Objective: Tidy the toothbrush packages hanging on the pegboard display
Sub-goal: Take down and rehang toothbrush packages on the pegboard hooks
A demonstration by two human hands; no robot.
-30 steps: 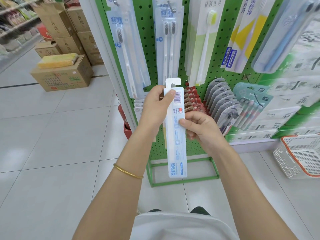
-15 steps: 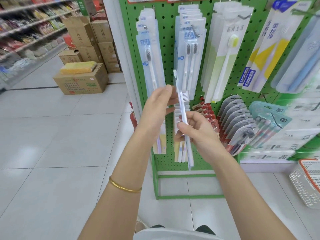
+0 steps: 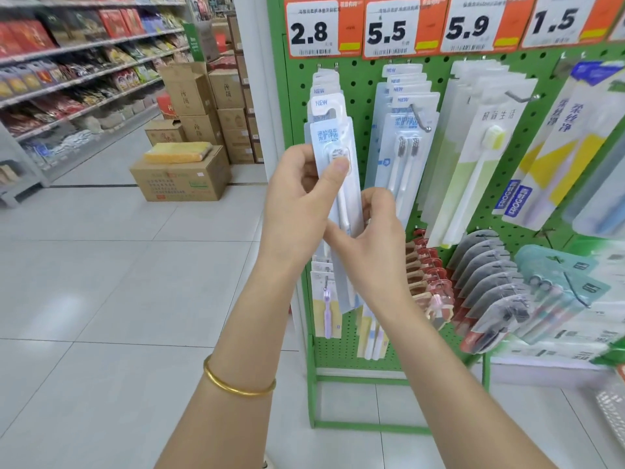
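A pale blue single toothbrush package (image 3: 333,137) stands upright in front of the green pegboard (image 3: 358,79), its front facing me. My left hand (image 3: 297,201) pinches it near the brush head, thumb on the front. My right hand (image 3: 372,238) grips its lower part from the right. Its hang tab is level with a row of matching packages (image 3: 319,88) hanging on the leftmost hook. To the right hangs a row of twin-brush packages (image 3: 404,130), then yellow-brush packages (image 3: 473,157).
Price tags (image 3: 313,28) run along the pegboard's top. Lower hooks carry red packs (image 3: 429,275) and grey packs (image 3: 487,275). Cardboard boxes (image 3: 179,177) stand on the tiled floor at left, beside stocked shelves (image 3: 67,62). A white basket (image 3: 612,411) sits at the lower right edge.
The package was turned from back-facing, through edge-on, to front-facing and lifted toward the leftmost hook. My view rose, bringing the price tags into sight.
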